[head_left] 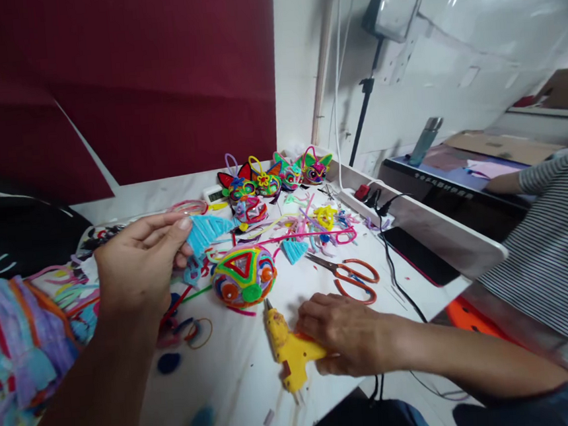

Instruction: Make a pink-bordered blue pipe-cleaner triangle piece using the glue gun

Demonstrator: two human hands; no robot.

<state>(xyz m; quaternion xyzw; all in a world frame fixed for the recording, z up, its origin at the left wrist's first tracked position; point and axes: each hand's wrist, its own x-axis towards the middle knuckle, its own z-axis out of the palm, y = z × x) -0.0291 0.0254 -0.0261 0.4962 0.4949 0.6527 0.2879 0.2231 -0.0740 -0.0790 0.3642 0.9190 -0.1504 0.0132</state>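
Glue gun (289, 352) yellow; scissors (357, 279) orange-handled; backdrop (152, 72) dark red; shirt (555, 242) striped dark and white; phone (419, 254) black, red-edged; table (239, 382) white, grey-streaked.

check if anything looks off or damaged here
The dark red covering behind the table has a slanting gap at lower left, with white showing through, as if torn or poorly joined. Loose colourful scraps lie strewn across the table; I see no spill.
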